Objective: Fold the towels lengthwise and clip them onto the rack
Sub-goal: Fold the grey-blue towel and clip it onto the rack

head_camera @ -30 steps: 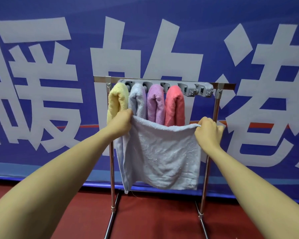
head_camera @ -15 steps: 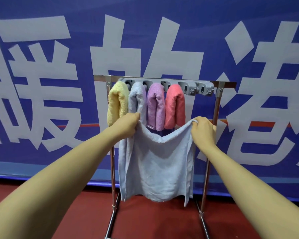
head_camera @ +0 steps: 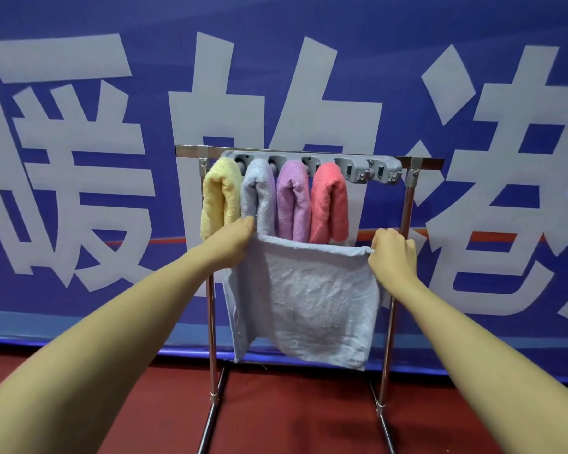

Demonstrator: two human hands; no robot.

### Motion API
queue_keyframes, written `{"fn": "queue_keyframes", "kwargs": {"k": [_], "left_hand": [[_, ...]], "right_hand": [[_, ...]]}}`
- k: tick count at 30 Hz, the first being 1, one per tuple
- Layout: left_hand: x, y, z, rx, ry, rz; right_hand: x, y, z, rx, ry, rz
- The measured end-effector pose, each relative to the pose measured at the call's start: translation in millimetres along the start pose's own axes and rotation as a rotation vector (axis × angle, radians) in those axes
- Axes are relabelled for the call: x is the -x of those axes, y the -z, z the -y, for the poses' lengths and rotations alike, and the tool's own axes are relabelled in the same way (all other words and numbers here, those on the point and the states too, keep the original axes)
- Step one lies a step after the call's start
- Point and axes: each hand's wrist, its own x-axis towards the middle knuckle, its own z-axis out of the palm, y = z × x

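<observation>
1. Between my two outstretched arms, a pale blue towel (head_camera: 305,303) hangs spread out in front of the rack (head_camera: 309,153).
2. My left hand (head_camera: 233,237) pinches the towel's upper left corner, fingers curled over the cloth just below the clipped towels.
3. My right hand (head_camera: 392,250) grips the upper right corner in a closed fist, close to the rack's right post.
4. The towel's top edge runs nearly straight from one hand to the other, and a second layer shows behind it along the left side.
5. Its bottom edge hangs free above the red floor (head_camera: 292,417), lower on the right than in the middle.
6. Above my hands, four folded towels hang from a grey clip strip (head_camera: 358,168) on the top bar: a yellow towel (head_camera: 218,198), a light blue towel (head_camera: 258,194), a purple towel (head_camera: 292,198) and a pink towel (head_camera: 328,201).
7. At the strip's right end, the clips hold nothing.
8. Behind the rack stands a blue banner (head_camera: 79,158) with large white characters.
</observation>
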Motion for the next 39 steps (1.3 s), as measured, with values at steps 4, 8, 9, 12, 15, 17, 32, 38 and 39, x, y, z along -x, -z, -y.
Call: {"fn": "queue_keyframes", "kwargs": {"k": [4, 8, 9, 12, 15, 17, 32, 38, 39], "left_hand": [[-8, -6, 4, -0.020, 0.053, -0.049], [-9, -4, 8, -0.083, 0.065, -0.147], [-8, -3, 7, -0.100, 0.069, -0.183], [-11, -7, 6, 0.027, 0.092, -0.258], [-10, -9, 3, 0.154, 0.051, -0.284], [-6, -8, 0, 0.070, 0.027, -0.245], [2, 2, 0, -0.216, -0.063, -0.093], [2, 14, -1, -0.115, -0.094, -0.032], [3, 15, -2, -0.134, -0.088, -0.017]], "right_hand": [[-3, 3, 1, 0.011, 0.043, -0.078], [-6, 4, 3, -0.100, -0.031, -0.105], [-6, 4, 4, -0.137, -0.054, -0.103], [-6, 1, 5, -0.327, -0.135, -0.095], [-4, -2, 5, -0.487, -0.175, -0.109], [-3, -2, 3, -0.488, -0.167, -0.108], [4, -3, -10, -0.069, -0.094, -0.094], [3, 3, -11, 0.101, -0.048, -0.134], [2, 5, -10, 0.128, -0.035, -0.137]]}}
